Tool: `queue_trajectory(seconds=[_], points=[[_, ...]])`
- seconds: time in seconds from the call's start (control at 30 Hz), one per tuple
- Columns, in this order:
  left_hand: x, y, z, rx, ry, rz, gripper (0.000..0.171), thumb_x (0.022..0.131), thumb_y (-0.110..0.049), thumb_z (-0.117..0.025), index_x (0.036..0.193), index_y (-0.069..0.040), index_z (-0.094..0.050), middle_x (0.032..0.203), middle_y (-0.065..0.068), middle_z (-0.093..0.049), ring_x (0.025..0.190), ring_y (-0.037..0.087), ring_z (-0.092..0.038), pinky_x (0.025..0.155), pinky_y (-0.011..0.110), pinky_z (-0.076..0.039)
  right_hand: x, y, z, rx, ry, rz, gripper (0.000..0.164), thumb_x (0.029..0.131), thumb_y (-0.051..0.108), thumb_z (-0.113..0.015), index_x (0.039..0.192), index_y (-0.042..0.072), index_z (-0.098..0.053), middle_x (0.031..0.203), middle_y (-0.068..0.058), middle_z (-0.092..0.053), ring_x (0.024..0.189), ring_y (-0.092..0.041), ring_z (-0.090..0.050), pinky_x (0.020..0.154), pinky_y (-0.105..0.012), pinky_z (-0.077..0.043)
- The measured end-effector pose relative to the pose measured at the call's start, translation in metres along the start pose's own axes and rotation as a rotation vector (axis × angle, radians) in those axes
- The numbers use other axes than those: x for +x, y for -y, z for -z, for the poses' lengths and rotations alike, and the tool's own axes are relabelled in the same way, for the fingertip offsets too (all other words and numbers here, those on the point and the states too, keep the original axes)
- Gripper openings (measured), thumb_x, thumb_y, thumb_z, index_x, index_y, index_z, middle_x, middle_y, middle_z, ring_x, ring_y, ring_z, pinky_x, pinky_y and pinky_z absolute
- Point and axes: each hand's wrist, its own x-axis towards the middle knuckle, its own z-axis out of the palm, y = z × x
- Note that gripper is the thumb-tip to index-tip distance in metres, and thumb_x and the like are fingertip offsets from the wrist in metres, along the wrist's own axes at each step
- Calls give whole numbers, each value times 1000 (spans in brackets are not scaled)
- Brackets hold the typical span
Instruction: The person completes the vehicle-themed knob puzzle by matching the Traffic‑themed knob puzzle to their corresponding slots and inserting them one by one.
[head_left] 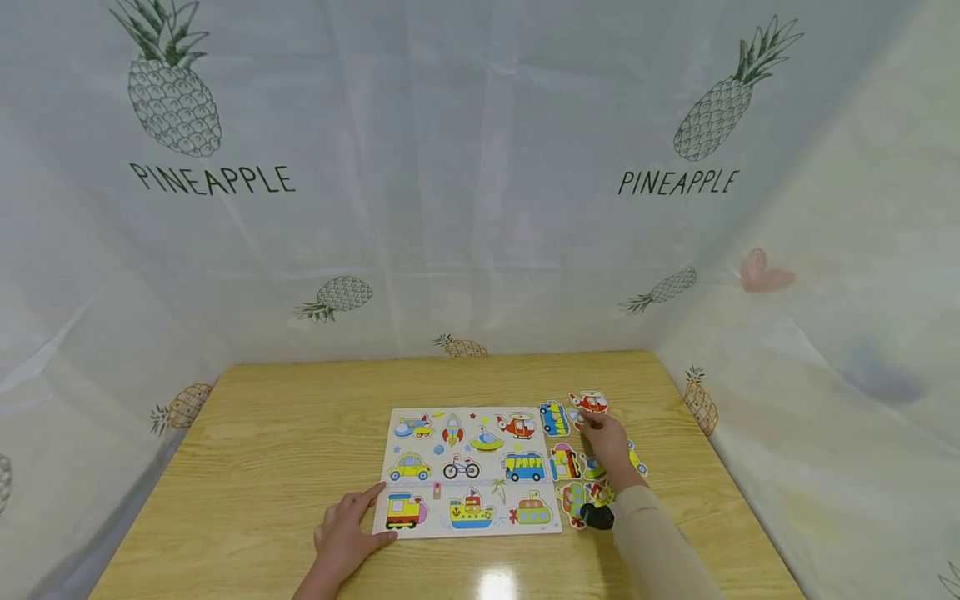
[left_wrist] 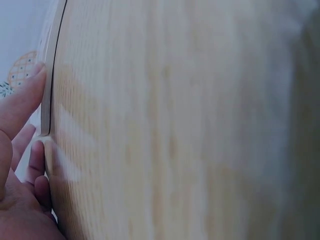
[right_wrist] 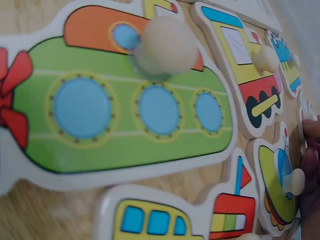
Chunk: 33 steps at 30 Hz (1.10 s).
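Observation:
A white puzzle board [head_left: 435,518] printed with vehicles lies flat on the table. My left hand [head_left: 347,533] rests at its near left corner, index finger on the left edge and thumb at the near edge; the thumb [left_wrist: 30,95] also touches the board's side in the left wrist view. Among loose knobbed pieces to the right, my right hand [head_left: 609,446] pinches a small puzzle piece [right_wrist: 303,112], its picture mostly covered by the fingers. Close around that hand lie a helicopter piece [head_left: 588,401], a bus piece [head_left: 555,418] and a flying-saucer piece [right_wrist: 272,177].
Nearer the front lie a train piece [head_left: 565,462], a submarine piece [right_wrist: 135,130] and a ship piece [right_wrist: 232,212], partly hidden by the right arm. A black object [head_left: 597,517] shows by the right wrist. White pineapple-print curtains [head_left: 480,208] surround the wooden table [head_left: 285,442].

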Motion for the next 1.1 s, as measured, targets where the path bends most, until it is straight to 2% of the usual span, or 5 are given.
queue_trajectory(seconds=[0.17, 0.4, 0.63, 1.1], points=[[-1, 1, 1, 2, -2, 4, 85, 64, -45, -88, 139, -22, -55, 126, 12, -53, 107, 36, -43, 77, 52, -30, 2, 1, 1, 0, 26, -7, 30, 94, 5, -60, 122, -5, -65, 114, -22, -64, 103, -36, -57, 81, -43, -47], [-2, 3, 0, -1, 13, 19, 85, 65, -47, -87, 140, -22, -54, 126, 11, -52, 108, 36, -42, 77, 50, -30, 1, 3, 0, 53, 48, -74, 24, 95, 4, -60, 115, -8, -67, 119, -23, -63, 109, -37, -58, 87, -45, -47], [0, 2, -1, -9, 1, 3, 85, 65, -48, -86, 140, -23, -54, 125, 10, -52, 109, 37, -42, 77, 51, -29, 4, 5, 2, 35, 14, -68, 22, 94, 6, -63, 111, -6, -70, 114, -22, -65, 108, -37, -58, 89, -46, -47], [1, 6, -3, -12, -3, -7, 85, 65, -49, -86, 140, -23, -54, 123, 8, -53, 108, 35, -42, 75, 50, -30, 2, 4, 5, 49, 11, -55, 21, 92, 6, -65, 108, -6, -72, 109, -21, -67, 107, -39, -58, 89, -47, -47]])
